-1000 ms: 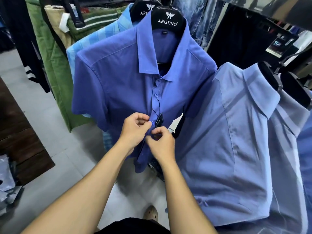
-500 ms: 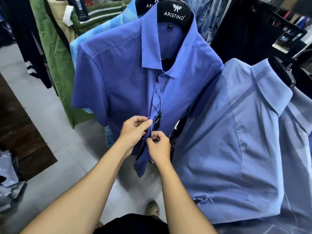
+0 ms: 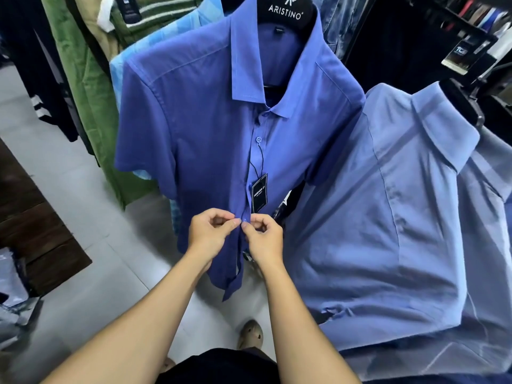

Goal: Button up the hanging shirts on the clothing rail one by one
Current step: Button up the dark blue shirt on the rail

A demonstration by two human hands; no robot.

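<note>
- Left hand (image 3: 207, 235) is up at the front of the royal-blue shirt (image 3: 210, 120), with thumb and forefinger pinched on the left edge of the placket.
- Right hand (image 3: 264, 236) pinches the opposite edge. The fingertips of both hands meet at one small button (image 3: 245, 220), low on the shirt front.
- The shirt hangs facing me from a black hanger (image 3: 285, 11) lettered ARISTINO, at the front of the rail.
- From the collar down to my fingers the placket lies closed; an upper button (image 3: 258, 139) shows plainly.
- Below my hands the two front edges hang loose and part a little toward the hem.
- A black swing tag (image 3: 259, 194) dangles on a cord from that upper button, just above my right hand.
- On the right hangs a paler blue shirt (image 3: 374, 217), turned side-on and touching the royal-blue one's sleeve.
- Behind on the left are a light-blue checked shirt (image 3: 194, 29) and a green garment (image 3: 80, 92).
- Down below there is grey tiled floor (image 3: 97, 245), and one shoe (image 3: 250, 333) shows between my forearms.
</note>
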